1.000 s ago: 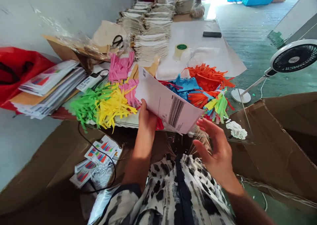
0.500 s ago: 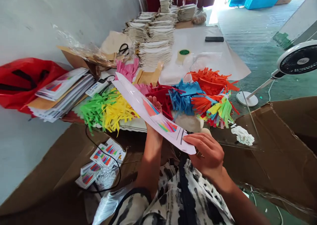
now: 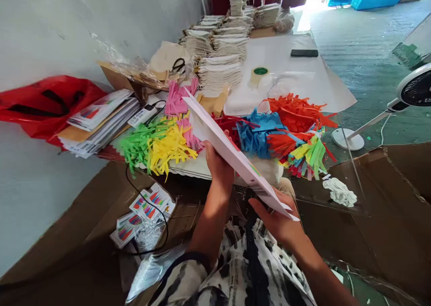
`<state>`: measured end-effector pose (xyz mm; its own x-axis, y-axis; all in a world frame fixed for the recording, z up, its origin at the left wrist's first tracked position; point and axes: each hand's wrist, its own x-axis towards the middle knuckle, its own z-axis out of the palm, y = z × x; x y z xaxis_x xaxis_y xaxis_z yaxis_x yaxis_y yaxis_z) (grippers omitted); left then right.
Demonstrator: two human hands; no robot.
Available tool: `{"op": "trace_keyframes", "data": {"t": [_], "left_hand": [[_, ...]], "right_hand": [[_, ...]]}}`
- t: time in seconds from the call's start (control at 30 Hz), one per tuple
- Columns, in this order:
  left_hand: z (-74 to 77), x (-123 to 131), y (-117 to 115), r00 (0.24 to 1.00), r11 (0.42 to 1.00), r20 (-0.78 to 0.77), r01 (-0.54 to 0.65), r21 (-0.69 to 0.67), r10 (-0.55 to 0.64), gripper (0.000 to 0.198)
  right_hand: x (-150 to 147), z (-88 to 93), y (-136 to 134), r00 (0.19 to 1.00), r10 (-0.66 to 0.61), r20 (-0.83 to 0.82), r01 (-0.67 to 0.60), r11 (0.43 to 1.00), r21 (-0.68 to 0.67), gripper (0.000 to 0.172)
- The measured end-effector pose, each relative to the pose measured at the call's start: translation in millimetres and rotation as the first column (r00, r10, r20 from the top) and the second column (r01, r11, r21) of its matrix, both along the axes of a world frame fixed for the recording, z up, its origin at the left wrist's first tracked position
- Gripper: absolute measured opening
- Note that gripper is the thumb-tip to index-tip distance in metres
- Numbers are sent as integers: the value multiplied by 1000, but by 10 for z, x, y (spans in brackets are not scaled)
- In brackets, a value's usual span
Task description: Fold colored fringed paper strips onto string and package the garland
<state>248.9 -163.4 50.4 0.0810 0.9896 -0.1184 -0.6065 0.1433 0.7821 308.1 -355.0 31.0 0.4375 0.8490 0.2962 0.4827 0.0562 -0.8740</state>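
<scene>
A folded white card (image 3: 232, 157) with a coloured print is tilted nearly edge-on in front of me, its lower end split into layers. My left hand (image 3: 220, 162) holds its middle from the left, thumb on the near side and fingertips partly hidden behind. At the lower right end, my right hand (image 3: 278, 216) grips the card, its fingers mostly covered by it. Just beyond lie yellow tissue fringe (image 3: 170, 148), green fringe (image 3: 139, 146), pink fringe (image 3: 178, 99) and blue fringe (image 3: 257, 133).
Orange fringe (image 3: 296, 113) and a multicoloured tassel (image 3: 308, 155) lie at the table's right. Behind are tape (image 3: 260, 74), stacked cream bags (image 3: 220, 72) and a black phone-like slab (image 3: 304, 53). Printed cards (image 3: 101, 117) are piled left beside a red bag (image 3: 50, 104). A fan (image 3: 400, 92) stands right.
The card has turned from showing its printed face to nearly edge-on. My right hand has shifted from on top of its lower end to beneath it. The view has swung slightly left.
</scene>
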Motion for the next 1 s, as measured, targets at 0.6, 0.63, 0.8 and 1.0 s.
{"op": "trace_keyframes", "data": {"t": [0.6,0.63,0.8,1.0], "left_hand": [[-137,56,-20,999,977,22,41,-211,-37,28],[-153,51,-23,1000,982,24,23,-186,-19,27],[-133,-7,-65,996,997,50,70,-30,-68,44],[-116,-114,-191,970,967,2,243,-81,-244,60]], "right_hand": [[249,-500,-92,502,-125,-856,0,989,-145,60],[244,-493,-67,465,-133,-875,15,990,-143,64],[129,-453,60,394,-178,-902,180,977,-115,78],[164,-517,-72,452,-196,-870,111,980,-164,87]]}}
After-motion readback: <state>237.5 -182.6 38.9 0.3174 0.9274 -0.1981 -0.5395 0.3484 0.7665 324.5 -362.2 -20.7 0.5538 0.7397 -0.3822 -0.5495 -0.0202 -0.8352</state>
